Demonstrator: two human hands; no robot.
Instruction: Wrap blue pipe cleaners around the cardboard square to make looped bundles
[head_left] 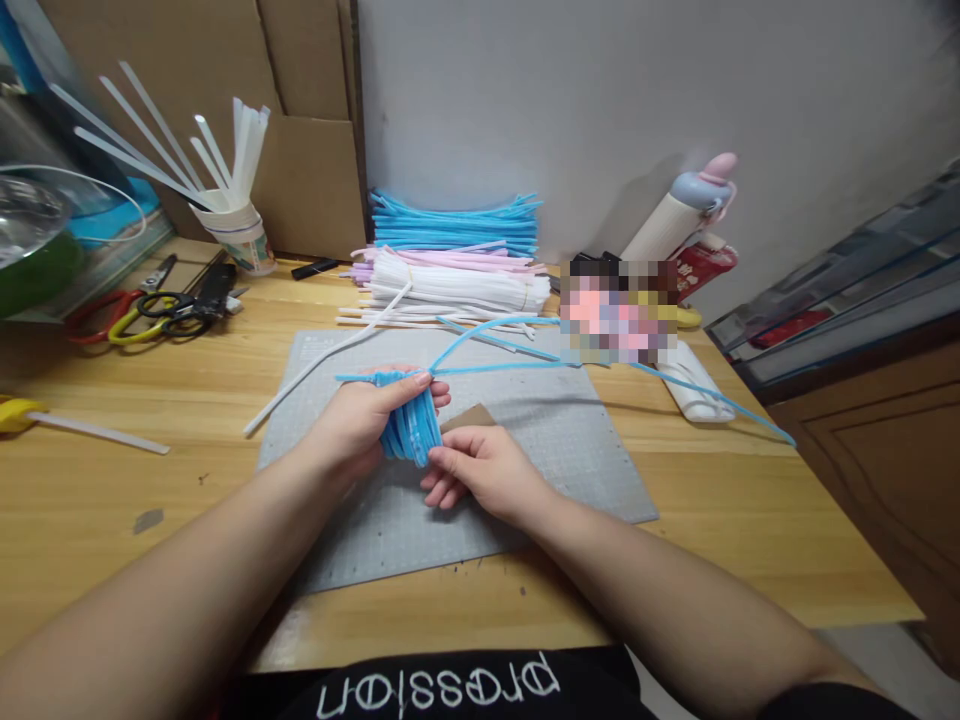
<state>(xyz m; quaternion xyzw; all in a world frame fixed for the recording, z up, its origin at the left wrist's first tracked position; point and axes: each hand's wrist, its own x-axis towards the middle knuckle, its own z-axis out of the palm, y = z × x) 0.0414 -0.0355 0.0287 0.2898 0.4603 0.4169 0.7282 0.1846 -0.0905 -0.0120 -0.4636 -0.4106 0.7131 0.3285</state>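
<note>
A bundle of blue pipe cleaners, wound in side-by-side loops, is held above the grey cutting mat. My left hand is closed round its upper left part, the thumb lying across the top. Thumb and fingers of my right hand pinch the lower right edge of the bundle. Long blue strands run from the top of the bundle to the right. Behind my right hand lies a small brown cardboard piece, partly hidden.
Blue pipe cleaners and white ones are stacked at the back. Scissors and a cup of white sticks stand left. A bottle, a white roll and a blurred patch are right. A glue gun lies far left.
</note>
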